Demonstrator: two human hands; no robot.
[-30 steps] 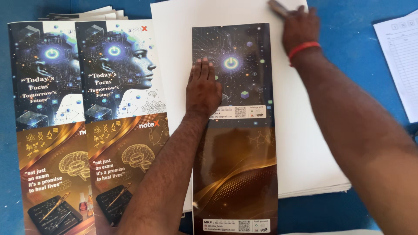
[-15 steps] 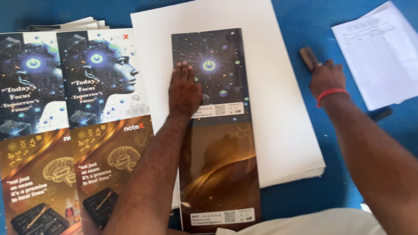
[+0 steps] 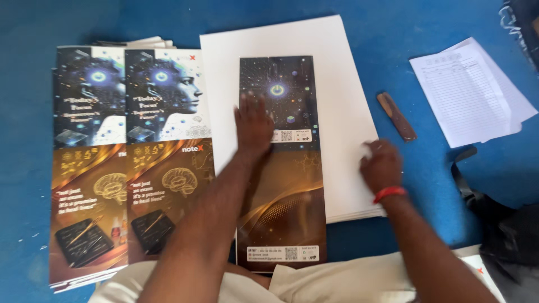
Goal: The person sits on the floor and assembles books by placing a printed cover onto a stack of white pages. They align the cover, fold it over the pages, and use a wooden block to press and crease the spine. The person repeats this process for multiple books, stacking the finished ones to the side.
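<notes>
1. the left hand (image 3: 254, 124) lay flat with its fingers spread, palm down on one tall, narrow printed cover sheet (image 3: 282, 168), dark blue above and brown-gold below.
2. that one sheet ran from just beyond the left fingertips back toward the person, past the wrist, and its upper part rested on a stack of white paper (image 3: 337, 101).
3. the right hand (image 3: 382, 165) rested near the right edge of the white stack, fingers loosely curled and blurred; i cannot tell whether they pinched anything. one red band (image 3: 389, 193) circled its wrist.
4. the two hands were well apart, with bare white paper between them.
5. just beyond the right fingertips, on the blue surface (image 3: 112, 22), lay one small brown stick-like tool (image 3: 396, 116), apart from the hand.
6. farther out to the right of that hand lay a few loose printed forms (image 3: 471, 95); at least two overlapping sheets showed.
7. to the left of the left hand lay a pile of printed covers (image 3: 129, 163); its top showed two matching panels side by side, each with a blue design above and a brown one below.
8. beyond that pile's far edge, a few white sheet edges (image 3: 135, 42) peeked out; their number i cannot tell.
</notes>
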